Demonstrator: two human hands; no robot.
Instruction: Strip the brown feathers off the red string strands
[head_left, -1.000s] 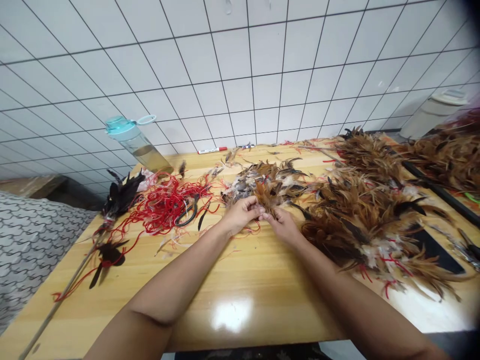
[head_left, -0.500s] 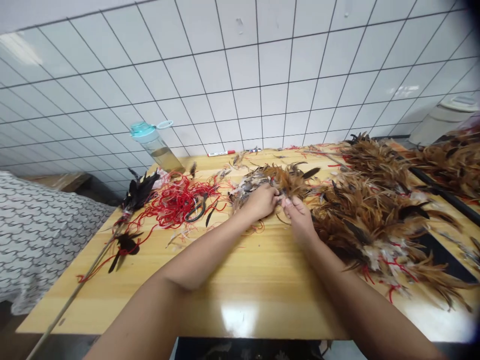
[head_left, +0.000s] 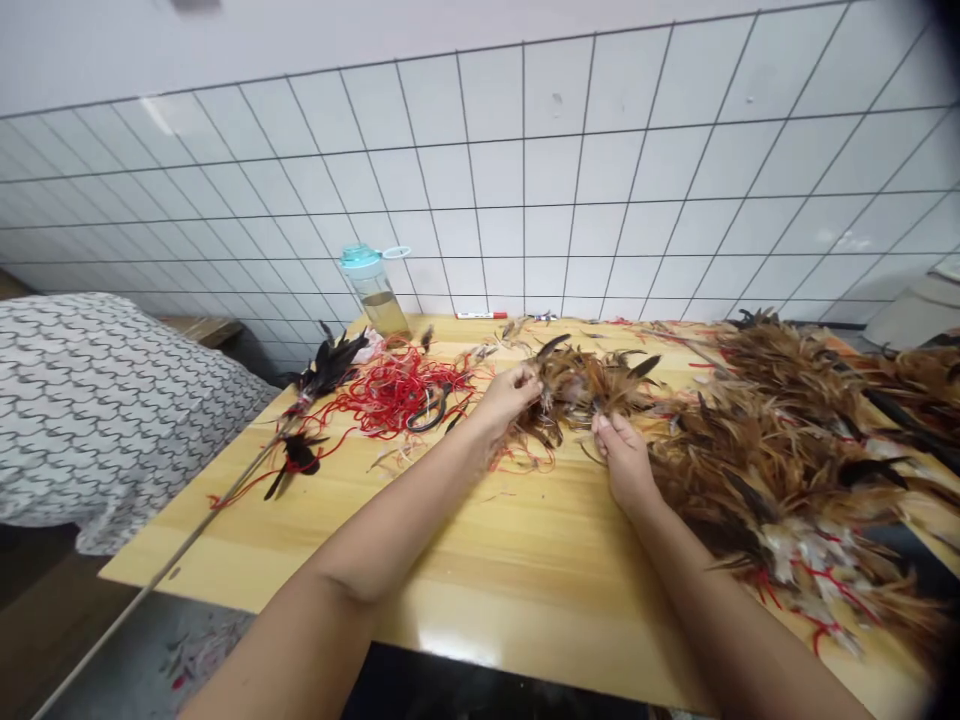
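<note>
A loose bunch of brown and black rooster feathers (head_left: 589, 388) lies on the wooden table (head_left: 480, 560) between my hands. My left hand (head_left: 510, 397) pinches the left side of the bunch, and its fingertips partly hide the feathers there. My right hand (head_left: 625, 460) is closed at the bunch's lower edge, with its fingertips among the feather bases. Thin red thread trails under the bunch. Immediately right of my right hand spreads a large heap of brown feathers (head_left: 780, 470) flecked with white and red.
Left of my hands lie tangled red thread (head_left: 397, 395), black-handled scissors (head_left: 429, 415), and a long stick with black feathers (head_left: 326, 368). A water bottle (head_left: 373, 290) and marker (head_left: 480, 315) stand at the back by the tiled wall (head_left: 480, 170). Patterned grey cloth (head_left: 97, 410) lies left.
My hands have drawn slightly apart, with the right hand lower than before. The view has tilted upward, so the table sits lower in the picture and more wall shows.
</note>
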